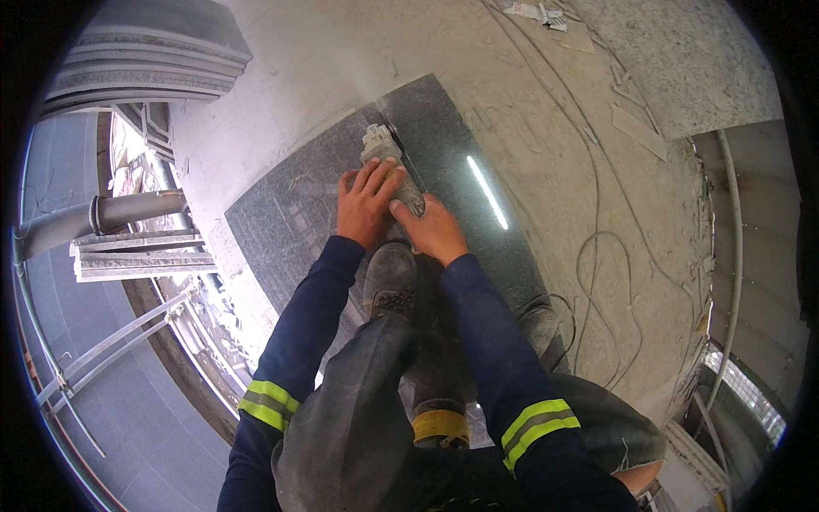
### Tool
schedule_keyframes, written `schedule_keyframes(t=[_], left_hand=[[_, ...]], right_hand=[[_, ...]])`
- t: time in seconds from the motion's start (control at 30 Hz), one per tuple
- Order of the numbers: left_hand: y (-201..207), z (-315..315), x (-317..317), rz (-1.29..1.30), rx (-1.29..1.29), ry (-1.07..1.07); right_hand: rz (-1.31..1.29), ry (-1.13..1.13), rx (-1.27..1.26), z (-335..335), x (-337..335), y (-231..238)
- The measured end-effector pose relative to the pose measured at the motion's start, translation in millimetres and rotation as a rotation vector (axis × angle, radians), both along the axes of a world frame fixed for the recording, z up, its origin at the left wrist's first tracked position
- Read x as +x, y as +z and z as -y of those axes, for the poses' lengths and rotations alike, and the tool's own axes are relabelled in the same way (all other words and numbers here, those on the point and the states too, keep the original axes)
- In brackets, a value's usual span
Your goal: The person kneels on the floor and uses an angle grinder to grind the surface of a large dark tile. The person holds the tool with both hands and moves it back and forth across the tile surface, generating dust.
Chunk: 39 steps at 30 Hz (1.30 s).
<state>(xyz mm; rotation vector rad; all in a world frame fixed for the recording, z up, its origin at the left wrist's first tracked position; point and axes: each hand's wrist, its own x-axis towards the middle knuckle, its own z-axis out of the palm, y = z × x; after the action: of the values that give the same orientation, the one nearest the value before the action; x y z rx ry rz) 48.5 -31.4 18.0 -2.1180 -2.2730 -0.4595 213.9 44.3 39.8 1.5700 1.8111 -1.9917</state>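
The left hand (365,205) and right hand (433,229) both grip one dusty angle grinder (388,162) resting on one dark granite slab (290,222) on the floor. One shoe (391,277) stands on the slab just behind the two hands; one cable (597,256) loops at right.

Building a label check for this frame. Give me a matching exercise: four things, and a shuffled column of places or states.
Things:
1. angle grinder
2. dark stone slab
3. shoe
4. cable

Places or states:
A. looped loose on the dusty floor, right of the slab
B. gripped by both hands, the left hand and the right hand
C. lying flat on the floor, under the tool
D. planted on the slab, just below the hands

Pairs: 1-B, 2-C, 3-D, 4-A
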Motion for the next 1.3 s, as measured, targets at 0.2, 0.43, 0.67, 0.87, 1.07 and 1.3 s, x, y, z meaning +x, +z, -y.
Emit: schedule_keyframes(t=[0.2, 0.43, 0.67, 0.87, 1.07, 1.3], left_hand=[[-3, -4, -4, -0.03, -0.001, -0.002], [-8, -7, 0, -0.076, -0.012, 0.003], [-10, -3, -5, -0.051, -0.024, -0.015], [-6, 2, 10, 0.048, -0.03, -0.025], [-6, 17, 17, 0.064, 0.035, -0.02], [1, 15, 24, 0.076, 0.027, -0.026]], right_hand=[[0.018, 0.006, 0.121, -2, -3, -3], [0.048, -0.009, 0.206, -1, -4, -19], [0.009, 0.048, 0.152, -5, -3, -1], [-0.011, -0.055, 0.061, 10, 13, -14], [0.054, -0.052, -0.031, 17, 18, 17], [0.074, -0.059, 0.055, 24, 25, 8]])
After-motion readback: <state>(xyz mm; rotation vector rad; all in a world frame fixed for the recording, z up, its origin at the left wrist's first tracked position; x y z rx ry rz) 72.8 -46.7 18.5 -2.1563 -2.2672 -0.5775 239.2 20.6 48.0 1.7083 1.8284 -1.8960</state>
